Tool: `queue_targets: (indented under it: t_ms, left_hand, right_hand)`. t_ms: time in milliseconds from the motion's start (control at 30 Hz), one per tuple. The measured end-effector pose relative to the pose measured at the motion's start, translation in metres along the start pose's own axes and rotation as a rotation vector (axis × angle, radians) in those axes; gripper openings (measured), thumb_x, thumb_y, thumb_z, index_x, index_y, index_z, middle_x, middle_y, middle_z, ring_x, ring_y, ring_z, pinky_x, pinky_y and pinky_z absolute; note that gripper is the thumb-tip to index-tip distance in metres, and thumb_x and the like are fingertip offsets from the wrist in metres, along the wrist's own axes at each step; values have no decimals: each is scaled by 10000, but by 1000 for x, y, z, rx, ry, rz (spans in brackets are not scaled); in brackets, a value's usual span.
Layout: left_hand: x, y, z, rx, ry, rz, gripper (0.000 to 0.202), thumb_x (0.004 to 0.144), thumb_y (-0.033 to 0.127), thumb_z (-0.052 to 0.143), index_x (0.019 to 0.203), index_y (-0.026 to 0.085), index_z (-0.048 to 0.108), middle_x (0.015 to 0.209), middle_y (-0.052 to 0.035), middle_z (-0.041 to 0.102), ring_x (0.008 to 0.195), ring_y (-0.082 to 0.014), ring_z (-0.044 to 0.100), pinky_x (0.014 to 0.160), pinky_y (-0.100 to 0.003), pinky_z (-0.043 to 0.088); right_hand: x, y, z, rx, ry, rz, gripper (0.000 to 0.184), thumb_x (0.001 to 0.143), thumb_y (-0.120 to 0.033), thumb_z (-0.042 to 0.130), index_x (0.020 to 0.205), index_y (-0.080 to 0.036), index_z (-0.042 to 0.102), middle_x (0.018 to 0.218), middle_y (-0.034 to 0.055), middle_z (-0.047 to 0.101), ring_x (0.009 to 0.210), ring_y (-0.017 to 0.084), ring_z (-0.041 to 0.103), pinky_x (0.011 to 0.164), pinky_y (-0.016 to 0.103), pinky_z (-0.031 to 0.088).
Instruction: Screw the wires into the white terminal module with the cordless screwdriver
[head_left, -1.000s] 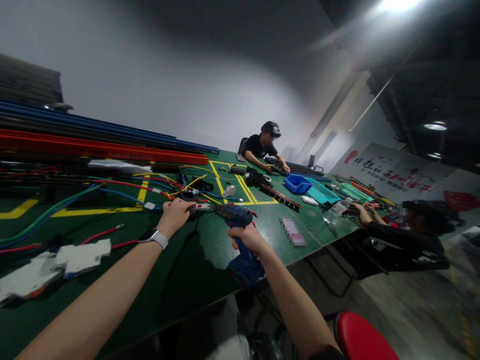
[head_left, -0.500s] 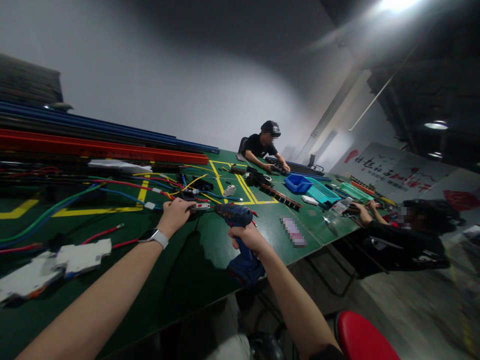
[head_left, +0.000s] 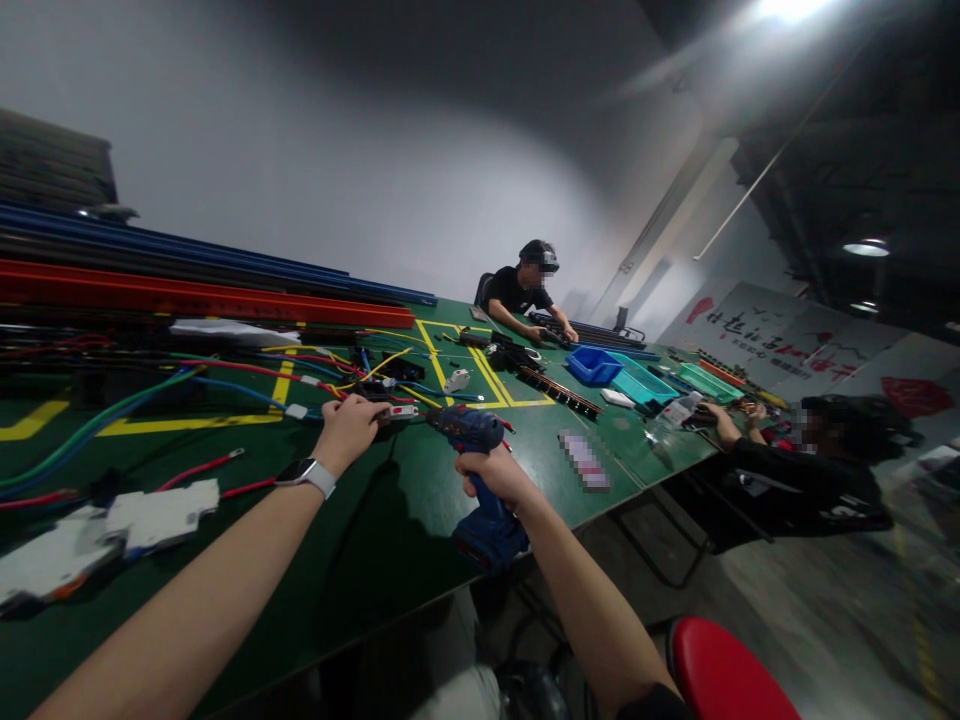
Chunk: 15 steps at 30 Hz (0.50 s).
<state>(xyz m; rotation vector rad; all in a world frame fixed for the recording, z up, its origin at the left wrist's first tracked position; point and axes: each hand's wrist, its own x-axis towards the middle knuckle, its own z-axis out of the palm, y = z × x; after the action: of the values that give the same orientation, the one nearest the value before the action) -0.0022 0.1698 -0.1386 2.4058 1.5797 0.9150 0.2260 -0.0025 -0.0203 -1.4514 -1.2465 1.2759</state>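
Observation:
In my right hand (head_left: pixel 491 475) is a blue cordless drill (head_left: pixel 480 510), gripped by its handle with the chuck pointing left. My left hand (head_left: pixel 351 428), wearing a watch on the wrist, is closed on a small white circuit breaker (head_left: pixel 399 412) at the drill's tip. The bit meets or nearly meets the breaker's right end; exact contact is too small to tell. Nearer me on the left lie more white circuit breakers (head_left: pixel 161 515) with red wires. Another white breaker (head_left: pixel 457 380) stands farther back on the green table (head_left: pixel 390 580).
Colored wires (head_left: pixel 225 375) spread over the left side, before orange and blue rails (head_left: pixel 187 290). A copper busbar strip (head_left: pixel 559 390), blue bin (head_left: pixel 592 365), teal tray (head_left: pixel 641 380) and phone (head_left: pixel 583 460) lie to the right. Two people work farther along. A red stool (head_left: pixel 727 670) stands beside me.
The whole view has shifted very slightly. Both hands, the drill and the circuit breaker keep the same places relative to each other.

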Motion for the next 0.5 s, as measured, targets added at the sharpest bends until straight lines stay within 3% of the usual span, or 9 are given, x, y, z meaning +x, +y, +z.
queue_targets:
  t_ms: [200,500]
  left_hand:
    - [-3,6,-4,45,50,-30,379,854,275,525,1166,341,731,1121,-125,697,1125,-301,524,1000,-525,263]
    - [-5,11,-9,72,28,-56,398,864,286,510,1198,348,717,1095,-126,705,1126,-313,501,1001,-536,247]
  right_hand:
    - [-1,0,0,-15,6,12,196,624,-161,630,791,-195,535,494,-79,480,397,114,516,378,210,329]
    - [1,4,-2,-38,0,-6,191,643,-162,628,826,-182,579,482,-75,491,402,110,516,380,203,311]
